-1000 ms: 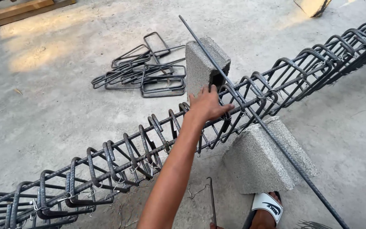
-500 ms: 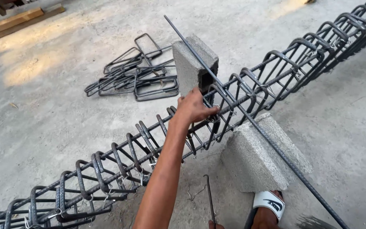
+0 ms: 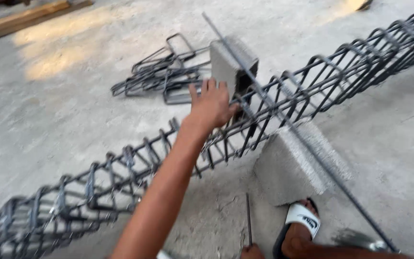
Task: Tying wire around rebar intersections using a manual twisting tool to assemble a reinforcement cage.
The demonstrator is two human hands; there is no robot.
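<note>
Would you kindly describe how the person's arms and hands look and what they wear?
The left hand and forearm are bare: no glove, sleeve, watch or ring shows. Of the right hand only a small part shows at the bottom edge, also ungloved.

A concrete floor (image 3: 49,124) fills the view, grey and rough, with patches of sunlight at the upper left. A pile of loose bent steel stirrups (image 3: 161,72) lies on this floor, just left of the far concrete block (image 3: 222,62). A second, larger concrete block (image 3: 295,168) stands nearer to the camera, to the right. A wooden plank (image 3: 25,19) lies at the upper left edge, well apart from the stirrups. Just below the larger block, a foot in a white and black sandal (image 3: 303,223) rests on the floor.
</note>
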